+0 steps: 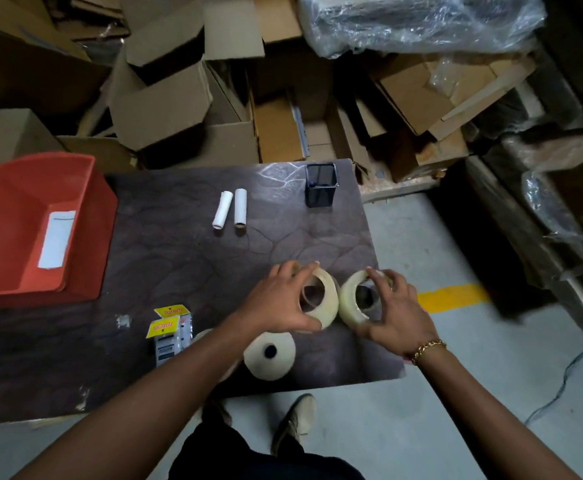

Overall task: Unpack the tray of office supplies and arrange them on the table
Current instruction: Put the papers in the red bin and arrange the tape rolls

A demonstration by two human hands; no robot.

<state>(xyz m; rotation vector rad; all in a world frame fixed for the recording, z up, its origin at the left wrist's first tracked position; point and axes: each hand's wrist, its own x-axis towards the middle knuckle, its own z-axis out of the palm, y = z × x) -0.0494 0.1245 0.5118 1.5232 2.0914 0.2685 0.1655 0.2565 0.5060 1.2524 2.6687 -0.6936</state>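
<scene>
On the dark table [179,258] my left hand [279,303] grips a cream tape roll [328,299] by its rim. My right hand [394,313] grips a second cream tape roll [349,299] right beside it; the two rolls nearly touch. A third, thicker cream roll [269,356] lies nearer the front edge, partly under my left forearm. Two white tubes [231,209] lie side by side further back. A dark square pen holder [321,185] stands at the far right corner. Two yellow-labelled packets [169,336] lie at the front left. The red tray [85,209] sits at the left, holding a white flat item [56,239].
Piles of cardboard boxes [165,98] crowd the space behind the table. Plastic-wrapped goods [421,22] sit at the back right. The grey floor [456,410] with a yellow line [453,296] lies to the right; my shoe [297,420] shows below the table's front edge.
</scene>
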